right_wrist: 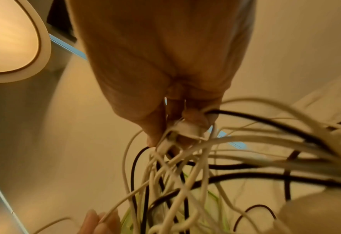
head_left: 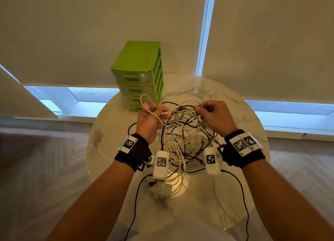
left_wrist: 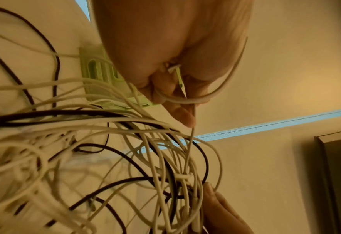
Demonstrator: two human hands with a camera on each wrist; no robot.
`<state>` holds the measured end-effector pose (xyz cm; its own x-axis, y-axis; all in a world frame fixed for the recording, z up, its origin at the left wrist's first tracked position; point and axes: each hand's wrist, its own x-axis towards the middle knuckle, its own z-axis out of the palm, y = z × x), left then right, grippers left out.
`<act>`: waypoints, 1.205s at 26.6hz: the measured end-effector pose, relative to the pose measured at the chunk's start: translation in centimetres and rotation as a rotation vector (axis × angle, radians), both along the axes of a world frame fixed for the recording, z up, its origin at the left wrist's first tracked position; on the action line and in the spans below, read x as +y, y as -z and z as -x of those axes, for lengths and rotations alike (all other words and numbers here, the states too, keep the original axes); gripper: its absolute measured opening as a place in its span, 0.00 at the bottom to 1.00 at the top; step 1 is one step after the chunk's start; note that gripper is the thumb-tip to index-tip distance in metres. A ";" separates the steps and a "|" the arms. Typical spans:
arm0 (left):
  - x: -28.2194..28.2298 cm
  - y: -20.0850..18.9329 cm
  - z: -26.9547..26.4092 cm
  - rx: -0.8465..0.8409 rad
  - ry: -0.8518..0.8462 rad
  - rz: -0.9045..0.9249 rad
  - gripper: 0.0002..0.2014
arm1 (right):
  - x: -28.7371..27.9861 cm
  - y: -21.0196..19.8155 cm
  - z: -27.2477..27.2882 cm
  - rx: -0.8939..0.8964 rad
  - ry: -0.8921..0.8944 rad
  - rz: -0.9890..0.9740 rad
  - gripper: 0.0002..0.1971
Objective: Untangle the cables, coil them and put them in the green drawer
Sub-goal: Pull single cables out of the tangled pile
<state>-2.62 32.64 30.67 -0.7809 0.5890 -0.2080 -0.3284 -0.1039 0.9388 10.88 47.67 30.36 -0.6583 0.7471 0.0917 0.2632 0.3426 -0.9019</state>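
Left hand [head_left: 151, 118] and right hand [head_left: 213, 116] each pinching white strands of cable tangle [head_left: 184, 137], green drawer unit [head_left: 139, 74] at 11 o'clock; hard outward pull likely tightening knots.

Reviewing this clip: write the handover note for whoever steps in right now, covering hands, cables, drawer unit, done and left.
Left hand: grips a loop of white cable, raised above the table.
Right hand: pinches white strands at the top of the tangle.
The tangle of white and dark cables hangs between both hands, its lower part on the marble table.
Green drawer unit stands at the table's far edge; its drawers look closed.
Done: nothing coiled or stowed.
Left: separate each cable, coil it, open a drawer, put the coils in.
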 end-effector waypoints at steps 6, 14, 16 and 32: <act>0.2 -2.0 0.1 -0.004 0.001 -0.095 0.10 | 1.3 -2.4 0.0 -0.043 -0.045 0.105 0.10; 0.7 -3.2 1.2 0.005 0.013 -0.116 0.09 | 1.8 -2.6 -0.3 0.068 -0.078 0.161 0.08; 0.9 -3.1 1.0 0.004 0.046 -0.111 0.09 | 1.2 -2.6 0.2 0.031 -0.030 0.095 0.08; 0.8 -0.3 0.8 -0.054 0.063 -0.003 0.07 | -0.8 -2.4 3.0 -0.534 -0.276 -0.650 0.09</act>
<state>-3.39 33.42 30.93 -0.7302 0.6371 -0.2468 -0.3846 -0.0847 0.9192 7.92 46.89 32.72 -0.8837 0.4625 0.0714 0.4259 0.8582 -0.2866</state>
